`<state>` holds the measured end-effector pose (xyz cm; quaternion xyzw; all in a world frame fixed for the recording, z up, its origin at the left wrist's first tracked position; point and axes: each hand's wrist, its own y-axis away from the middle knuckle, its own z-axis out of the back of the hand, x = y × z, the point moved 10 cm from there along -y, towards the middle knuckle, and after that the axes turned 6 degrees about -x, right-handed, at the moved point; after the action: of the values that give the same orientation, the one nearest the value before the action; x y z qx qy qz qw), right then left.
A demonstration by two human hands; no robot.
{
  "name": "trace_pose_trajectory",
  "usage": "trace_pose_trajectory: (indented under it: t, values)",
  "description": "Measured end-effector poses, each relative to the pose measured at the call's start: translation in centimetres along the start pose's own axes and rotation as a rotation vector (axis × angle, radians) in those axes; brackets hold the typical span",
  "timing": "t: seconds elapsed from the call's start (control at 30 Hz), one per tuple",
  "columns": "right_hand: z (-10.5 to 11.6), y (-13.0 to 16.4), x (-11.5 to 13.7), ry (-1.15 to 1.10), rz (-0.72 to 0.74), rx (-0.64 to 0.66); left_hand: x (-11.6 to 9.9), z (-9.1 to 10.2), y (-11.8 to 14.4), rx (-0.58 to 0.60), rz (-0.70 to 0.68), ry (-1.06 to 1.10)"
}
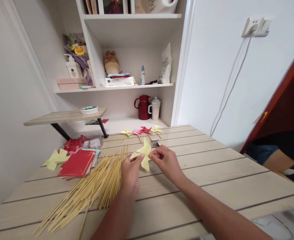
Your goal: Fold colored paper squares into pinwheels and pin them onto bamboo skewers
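Observation:
A pale yellow paper pinwheel (146, 150) is held over the table by my left hand (131, 168), thumb on its front and fingers behind. My right hand (165, 160) is closed in a pinch at the pinwheel's right side, close to its middle; whatever lies between those fingertips is too small to make out. Just behind the right hand sits a small open box (155, 144), partly hidden. A tiny shiny piece (154, 170) lies on the tabletop below the pinwheel. Left of my left hand spreads a large heap of thin wooden sticks (94, 186).
Several finished pinwheels on sticks (145, 130) line the table's back edge. At left are a stack of coloured paper squares (78, 163), a yellow folded pinwheel (55, 159) and red ones (75, 143). A small raised shelf (64, 116) stands behind them. Another person's arm (278, 161) shows at far right.

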<state>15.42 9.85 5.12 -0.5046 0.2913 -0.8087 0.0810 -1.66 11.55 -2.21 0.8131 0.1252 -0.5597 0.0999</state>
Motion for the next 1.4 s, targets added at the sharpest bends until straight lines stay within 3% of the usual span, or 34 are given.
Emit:
trace_pose_trajectory:
  t: [0.47,0.67,0.83,1.03,1.4]
  values:
    - [-0.2,-0.1,-0.1,0.03,0.01,0.023,-0.4,-0.4,0.1,0.007,0.002,-0.013]
    - [1.5,-0.8,-1.1,-0.139,-0.004,-0.085,-0.9,-0.2,0.2,-0.012,-0.007,0.011]
    - [-0.3,-0.7,-2.8,-0.291,-0.201,0.101,-1.2,-0.6,0.6,0.02,0.008,0.009]
    - [-0.9,-0.7,-1.0,-0.265,-0.06,0.152,-1.2,-1.1,0.8,0.059,0.009,-0.007]
    - [-1.3,-0.2,-1.5,-0.358,-0.197,0.186,-1.2,-1.7,1.3,0.06,0.005,-0.029]
